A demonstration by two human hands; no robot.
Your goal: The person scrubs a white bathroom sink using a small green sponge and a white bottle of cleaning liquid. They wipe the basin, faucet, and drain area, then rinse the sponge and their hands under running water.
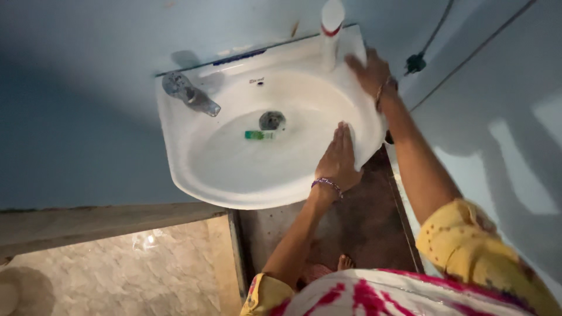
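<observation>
I see my left hand [338,159] lying flat, fingers open, inside the white sink [193,158] near its rim. My right hand [370,71], fingers spread, rests on the back ledge beside a white bottle [331,29]. Blue walls [70,88]; stone floor [140,263].

Both arms outstretched, left hand [338,158] and right hand [367,71] flat, palms down.
</observation>
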